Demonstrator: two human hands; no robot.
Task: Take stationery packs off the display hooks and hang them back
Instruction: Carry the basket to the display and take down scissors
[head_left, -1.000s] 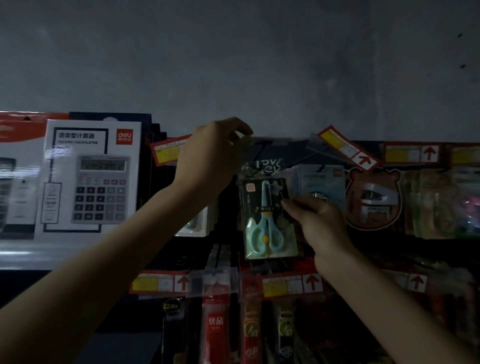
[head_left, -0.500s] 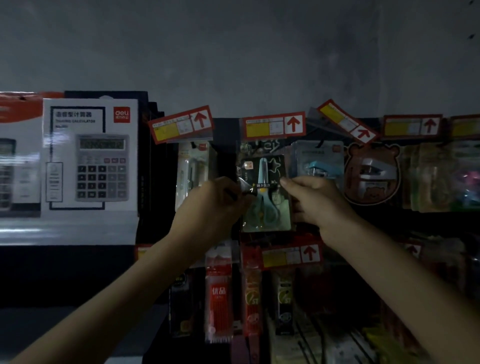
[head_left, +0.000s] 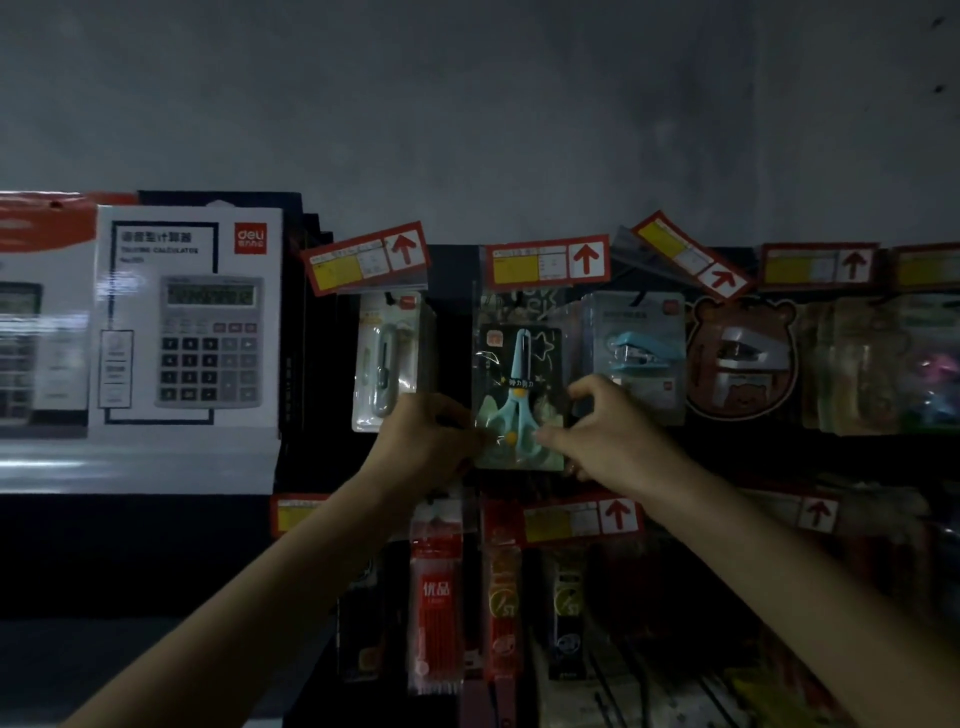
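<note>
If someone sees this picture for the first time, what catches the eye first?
The scissors pack in the centre, pale blue scissors inside, gripped at its lower sides by the left hand and the right hand. Next, the white calculator box at the left and the red price tag above the pack.

Display rack (head_left: 453, 312) — stapler pack (head_left: 636, 348), red refill pack (head_left: 436, 597), price tags (head_left: 548, 262) hanging.

Scissors pack (head_left: 519, 395) between left hand (head_left: 426, 441) and right hand (head_left: 608, 436), seemingly pinched
</note>
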